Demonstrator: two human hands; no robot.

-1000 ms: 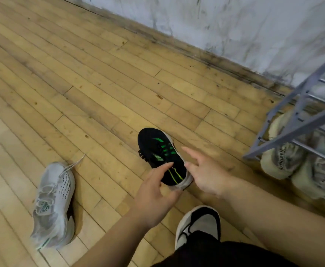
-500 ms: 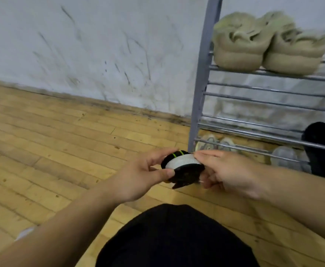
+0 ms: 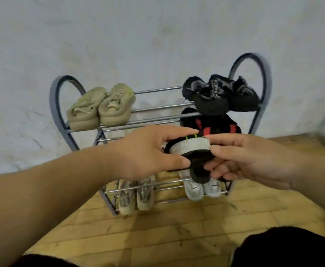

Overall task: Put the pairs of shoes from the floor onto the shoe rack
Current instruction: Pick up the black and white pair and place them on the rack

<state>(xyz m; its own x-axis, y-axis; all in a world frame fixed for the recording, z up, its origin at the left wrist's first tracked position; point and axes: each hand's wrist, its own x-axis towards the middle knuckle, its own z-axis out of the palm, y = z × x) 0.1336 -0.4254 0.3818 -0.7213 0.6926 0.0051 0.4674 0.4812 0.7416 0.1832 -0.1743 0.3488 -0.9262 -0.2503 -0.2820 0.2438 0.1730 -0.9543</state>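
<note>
Black with a white sole band and green stripes, the shoe [image 3: 189, 149] was held in the air in front of the rack [image 3: 56, 105], level with its middle shelf, and had not yet been set down. It was gripped from both sides. The left hand [image 3: 146, 153] was curled round its nine o'clock end, thumb below and fingers above. The right hand [image 3: 252, 160] pinched its three o'clock end, with fingers tucked under. Two hands were probably used so that the shoe could be steered level between the bars.

Just behind it, at one o'clock, a black-and-red pair [image 3: 213, 126] lay on the middle shelf. The bare bars at eleven o'clock were judged the likely slot. On the top shelf a beige pair [image 3: 102, 106] sat at ten o'clock and a black pair [image 3: 221, 97] at one o'clock. On the bottom shelf a grey pair [image 3: 136, 197] lay at seven o'clock and a white pair [image 3: 202, 187] at six o'clock. Each pair was set side by side, presumably so that mates could be found together.
</note>
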